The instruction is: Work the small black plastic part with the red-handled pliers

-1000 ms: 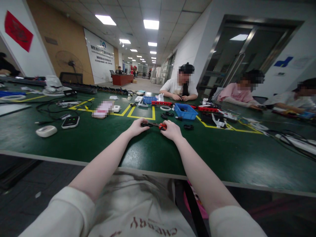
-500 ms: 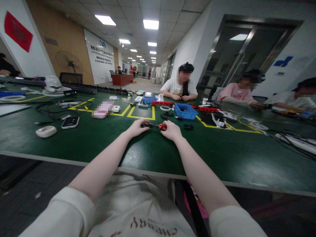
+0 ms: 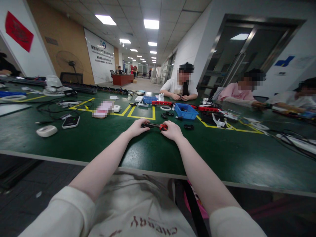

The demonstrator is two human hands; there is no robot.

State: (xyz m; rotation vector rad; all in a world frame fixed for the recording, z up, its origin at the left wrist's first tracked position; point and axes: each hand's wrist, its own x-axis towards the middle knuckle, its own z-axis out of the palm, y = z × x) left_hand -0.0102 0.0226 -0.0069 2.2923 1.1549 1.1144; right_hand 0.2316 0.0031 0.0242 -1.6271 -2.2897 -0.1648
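Both my hands rest on the green table (image 3: 103, 138) and hold a small black and red part (image 3: 154, 125) between them. My left hand (image 3: 137, 127) is closed on its black left end. My right hand (image 3: 171, 130) is closed on its red right end. Just beyond lie a few loose black parts (image 3: 189, 126) and a blue bin (image 3: 185, 111).
A phone (image 3: 70, 121) and a white puck-shaped device (image 3: 46, 131) lie to the left, with cables behind. Yellow tape lines (image 3: 143, 117) mark the table. Three people sit across the table working with red and black parts (image 3: 207, 109). The table edge runs close to my body.
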